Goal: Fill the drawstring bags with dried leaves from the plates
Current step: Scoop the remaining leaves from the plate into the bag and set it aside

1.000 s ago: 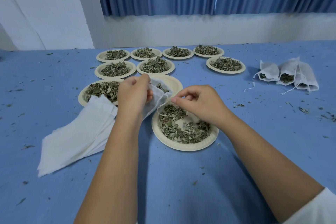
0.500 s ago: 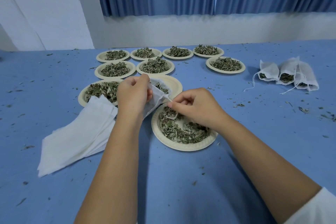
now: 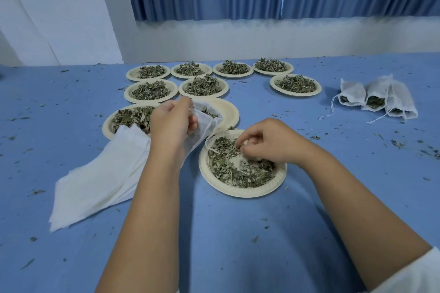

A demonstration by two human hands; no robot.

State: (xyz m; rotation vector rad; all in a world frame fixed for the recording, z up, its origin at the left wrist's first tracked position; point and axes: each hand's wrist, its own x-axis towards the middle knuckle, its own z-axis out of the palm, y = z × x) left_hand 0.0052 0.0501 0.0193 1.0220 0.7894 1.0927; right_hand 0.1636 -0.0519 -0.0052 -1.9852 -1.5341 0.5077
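My left hand (image 3: 172, 123) grips a white drawstring bag (image 3: 207, 121) by its mouth, held open above the blue table. My right hand (image 3: 266, 141) reaches down into the nearest paper plate (image 3: 240, 191), its fingers pinched on dried leaves (image 3: 228, 166). The bag's cord hangs toward that plate. A plate nearly bare of leaves (image 3: 228, 112) lies behind the bag. A stack of flat empty bags (image 3: 95, 181) rests left of my left forearm. Three filled bags (image 3: 378, 97) lie at the right.
Several more plates of dried leaves (image 3: 202, 87) stand in rows further back, one (image 3: 126, 119) partly under the bag stack. Leaf crumbs are scattered over the blue table (image 3: 238, 233). A white wall and blue curtain rise behind.
My right hand has left the bag's mouth and dropped onto the leaves of the near plate. My left hand keeps its hold on the bag and has hardly moved.
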